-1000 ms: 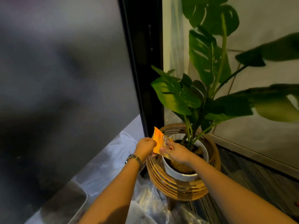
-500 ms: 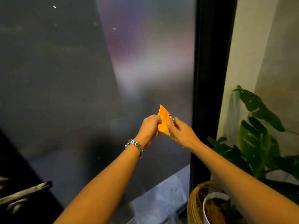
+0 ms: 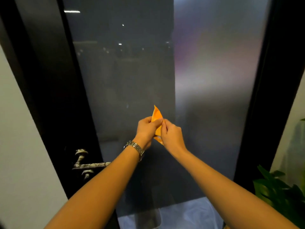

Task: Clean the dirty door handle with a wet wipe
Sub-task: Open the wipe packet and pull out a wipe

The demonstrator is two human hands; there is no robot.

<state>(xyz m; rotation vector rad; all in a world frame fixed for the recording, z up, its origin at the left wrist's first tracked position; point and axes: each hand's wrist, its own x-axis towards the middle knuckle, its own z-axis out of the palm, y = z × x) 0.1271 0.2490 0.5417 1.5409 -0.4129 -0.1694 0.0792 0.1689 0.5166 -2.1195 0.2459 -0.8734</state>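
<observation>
Doorway of an indoor room, home or office, hard to tell which.

Dead ahead at twelve o'clock stands a tall frosted glass door [image 3: 214, 80] in a black frame [image 3: 272, 96]; at eight o'clock a lever door handle [image 3: 90, 165], speckled with grime, juts from the frame. Pale plain wall [image 3: 21, 146] at nine o'clock, leafy houseplant [image 3: 277, 187] at four o'clock, crumpled plastic sheeting [image 3: 189, 215] on the floor at six.
</observation>
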